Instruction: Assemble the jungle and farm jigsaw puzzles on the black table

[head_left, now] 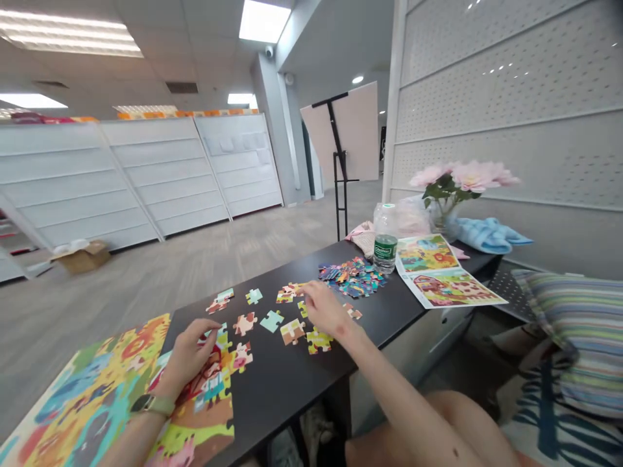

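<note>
My left hand rests over a partly joined farm jigsaw puzzle, its thumb and forefinger slightly apart at the upper edge and nothing visible between them. Farther right, my right hand reaches across the dark table, fingertips pinched at a red-and-cream puzzle piece; the exact grip is partly hidden. Around the hands lie loose pieces: a pale green one, a brown-and-cream one, a yellow-green one and a pink-brown one. Some pieces sit partly beneath my right hand.
A finished animal puzzle lies at the left. Beyond my right hand is a heap of dark blue pieces, beside a water bottle. A printed picture sheet, a flower vase and a blue cloth occupy the right end.
</note>
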`<state>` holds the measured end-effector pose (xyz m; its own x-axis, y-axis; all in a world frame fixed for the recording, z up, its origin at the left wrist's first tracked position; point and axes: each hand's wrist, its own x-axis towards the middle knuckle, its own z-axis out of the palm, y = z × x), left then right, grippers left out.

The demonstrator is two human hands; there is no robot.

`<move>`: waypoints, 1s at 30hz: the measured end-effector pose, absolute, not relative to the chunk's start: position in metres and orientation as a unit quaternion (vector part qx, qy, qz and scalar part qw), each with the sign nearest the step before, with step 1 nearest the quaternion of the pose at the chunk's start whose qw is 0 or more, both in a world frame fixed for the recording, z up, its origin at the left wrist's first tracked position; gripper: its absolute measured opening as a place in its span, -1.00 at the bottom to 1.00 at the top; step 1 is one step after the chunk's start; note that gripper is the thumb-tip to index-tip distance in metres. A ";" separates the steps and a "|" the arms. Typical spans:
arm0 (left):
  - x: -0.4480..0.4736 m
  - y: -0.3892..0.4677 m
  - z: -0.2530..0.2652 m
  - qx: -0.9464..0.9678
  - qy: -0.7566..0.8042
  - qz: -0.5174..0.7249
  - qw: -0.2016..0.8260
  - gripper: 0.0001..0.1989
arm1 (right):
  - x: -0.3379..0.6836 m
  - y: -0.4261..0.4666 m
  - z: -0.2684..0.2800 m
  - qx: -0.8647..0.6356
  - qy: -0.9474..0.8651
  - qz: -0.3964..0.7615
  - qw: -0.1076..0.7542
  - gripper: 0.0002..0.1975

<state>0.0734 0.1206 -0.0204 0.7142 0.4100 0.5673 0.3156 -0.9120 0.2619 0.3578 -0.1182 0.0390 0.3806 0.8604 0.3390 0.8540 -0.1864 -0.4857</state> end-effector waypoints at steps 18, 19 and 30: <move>0.075 0.117 -0.024 0.926 0.222 0.304 0.031 -0.78 | 0.288 -0.250 -0.022 -0.712 -0.646 0.024 0.273 -0.52; 0.075 0.115 -0.024 0.923 0.221 0.313 0.031 -0.78 | 0.290 -0.247 -0.028 -0.712 -0.649 0.014 0.268 -0.52; 0.058 0.020 0.082 0.689 0.273 0.663 0.107 -0.78 | 0.296 -0.233 -0.063 -0.705 -0.650 -0.097 0.267 -0.47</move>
<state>0.0584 0.0201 0.0817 -0.0282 0.5180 0.8549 0.2348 -0.8279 0.5094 0.2963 -0.2328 -0.0631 0.1361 0.8641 0.4845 0.9682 -0.0124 -0.2497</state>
